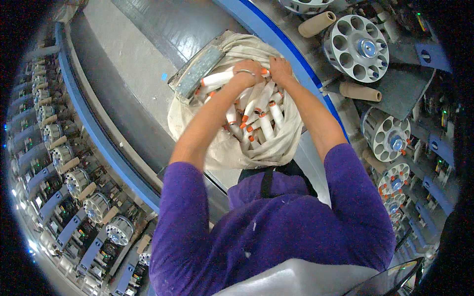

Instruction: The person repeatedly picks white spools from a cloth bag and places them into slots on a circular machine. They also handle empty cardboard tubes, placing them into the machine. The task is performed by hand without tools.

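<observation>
A cream cloth sack (190, 118) stands in front of me, its mouth wide, with several white yarn bobbins (266, 126) with orange ends lying jumbled inside. Over the sack's far side, my left hand (248, 70) is closed on a yarn bobbin whose orange tip (265, 72) shows beside the fingers. A bracelet circles that wrist. My right hand (280, 70) is close by at the far right of the mouth, fingers curled down; what they grip is hidden. Another white bobbin (217, 79) lies just left of my left wrist.
A grey metal bar (200, 73) lies along the sack's far left edge. To the right, a machine carries round bobbin magazines (356, 48) and brown cones (360, 92) behind a blue rail (296, 49). A similar machine row (76, 182) lines the left. Grey floor (123, 64) runs between.
</observation>
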Demonstrator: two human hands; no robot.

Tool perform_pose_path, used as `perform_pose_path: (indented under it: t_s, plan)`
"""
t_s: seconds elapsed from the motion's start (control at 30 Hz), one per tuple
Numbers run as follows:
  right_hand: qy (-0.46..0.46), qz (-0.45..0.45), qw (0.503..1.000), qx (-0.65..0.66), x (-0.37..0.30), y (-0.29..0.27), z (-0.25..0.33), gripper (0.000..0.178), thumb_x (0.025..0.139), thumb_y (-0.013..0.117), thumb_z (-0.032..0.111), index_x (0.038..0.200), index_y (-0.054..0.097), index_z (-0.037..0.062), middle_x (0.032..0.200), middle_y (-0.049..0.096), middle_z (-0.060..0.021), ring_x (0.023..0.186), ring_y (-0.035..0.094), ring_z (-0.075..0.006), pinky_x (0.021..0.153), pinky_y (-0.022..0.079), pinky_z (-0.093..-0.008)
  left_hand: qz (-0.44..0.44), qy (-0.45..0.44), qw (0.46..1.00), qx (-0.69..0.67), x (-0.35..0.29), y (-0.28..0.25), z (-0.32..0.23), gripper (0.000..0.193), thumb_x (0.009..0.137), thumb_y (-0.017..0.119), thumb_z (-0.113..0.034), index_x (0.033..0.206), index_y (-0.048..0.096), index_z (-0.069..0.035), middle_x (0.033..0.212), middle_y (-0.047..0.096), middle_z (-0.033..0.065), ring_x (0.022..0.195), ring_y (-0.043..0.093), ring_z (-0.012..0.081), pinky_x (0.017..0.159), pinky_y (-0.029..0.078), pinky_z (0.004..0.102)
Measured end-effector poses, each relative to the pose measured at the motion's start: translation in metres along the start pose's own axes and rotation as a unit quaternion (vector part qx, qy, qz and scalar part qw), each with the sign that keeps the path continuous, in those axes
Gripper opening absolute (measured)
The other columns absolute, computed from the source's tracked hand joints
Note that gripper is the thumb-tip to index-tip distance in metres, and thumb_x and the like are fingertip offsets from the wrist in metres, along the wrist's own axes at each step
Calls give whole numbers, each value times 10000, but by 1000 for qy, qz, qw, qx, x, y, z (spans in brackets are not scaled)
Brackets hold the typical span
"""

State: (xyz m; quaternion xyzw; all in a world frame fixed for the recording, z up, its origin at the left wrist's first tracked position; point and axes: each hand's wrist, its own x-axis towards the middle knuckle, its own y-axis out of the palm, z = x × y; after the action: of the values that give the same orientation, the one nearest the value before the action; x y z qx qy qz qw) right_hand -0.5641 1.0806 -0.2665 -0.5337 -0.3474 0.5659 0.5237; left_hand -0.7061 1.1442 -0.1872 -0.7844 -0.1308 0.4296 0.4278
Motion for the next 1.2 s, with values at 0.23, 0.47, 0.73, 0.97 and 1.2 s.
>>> perform_pose_path:
  t_s: [0.23,0.47,0.73,0.97,1.2]
  plan:
    - [-35,-44,978,199,-2,16,-42,347,818,574,87,1163,590,70,1141,615,-187,1097,571,-352,918,465,-436,41,-12,999,16,22,18,-57,237,837,615,-170,1030,717,-78,1081,688,147,1001,667,304,812,544,425]
    - [185,-1,926,329,-70,-27,-5,288,874,604,300,1036,655,67,1068,661,-151,1044,617,-299,854,485,-406,-50,118,989,-73,-113,-17,-29,291,695,742,-339,914,714,-149,833,677,112,779,667,322,734,532,417]
    - [281,82,893,341,-75,-17,54,903,632,802,479,1296,459,-27,1153,602,-237,1076,600,-349,920,474,-426,-115,-142,830,-528,-236,-33,12,344,856,704,-321,920,710,17,728,667,20,637,578,101,603,471,275]
    - [27,92,445,890,-149,-104,-13,641,924,609,240,1449,297,46,1172,611,-181,862,649,-194,768,559,-329,-61,-13,716,-695,-225,-62,0,380,908,595,-375,1017,663,-17,1078,648,100,909,611,162,819,494,306]
    - [17,259,540,801,-207,-206,-21,546,1004,395,440,1418,372,84,941,660,-171,474,592,-168,370,459,-257,61,219,776,-588,-204,-119,-97,403,850,663,-312,1107,664,-2,1014,682,95,935,596,158,854,464,301]
